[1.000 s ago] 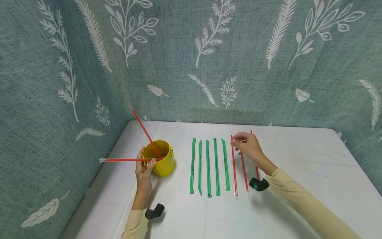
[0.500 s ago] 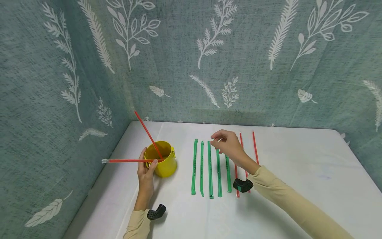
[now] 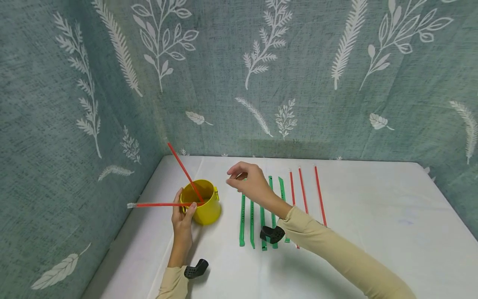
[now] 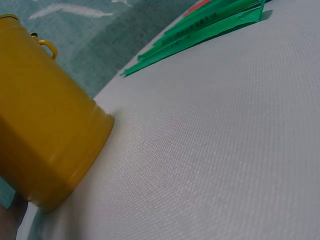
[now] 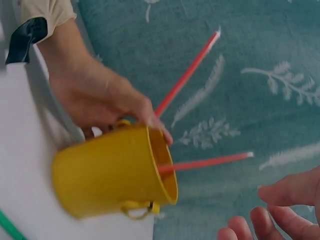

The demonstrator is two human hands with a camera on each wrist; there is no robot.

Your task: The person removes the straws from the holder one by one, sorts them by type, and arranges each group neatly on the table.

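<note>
My left hand (image 3: 182,224) grips the yellow bucket (image 3: 207,214), thumb at the near rim and fingers round its left side. One red straw (image 3: 181,164) leans up out of the bucket. Another red straw (image 3: 157,204) lies level across the rim, beneath the thumb, its clear-wrapped end sticking out left. My right hand (image 3: 251,182) hovers above the far ends of the green wrapped straws (image 3: 242,224), fingers loosely bent. In the right wrist view, the fingers (image 5: 287,192) of that hand show a gap with nothing in it, facing the bucket's mouth (image 5: 167,170).
Several green straws lie side by side mid-table, partly under the right forearm. To their right are three red straws (image 3: 319,195). A leaf-patterned cloth (image 3: 224,83) hangs behind the white table (image 3: 373,216). Each wrist carries a black camera (image 3: 271,234).
My right hand has swept left, from over the red straws across the green ones towards the bucket. The left hand, bucket and its two straws have stayed in place.
</note>
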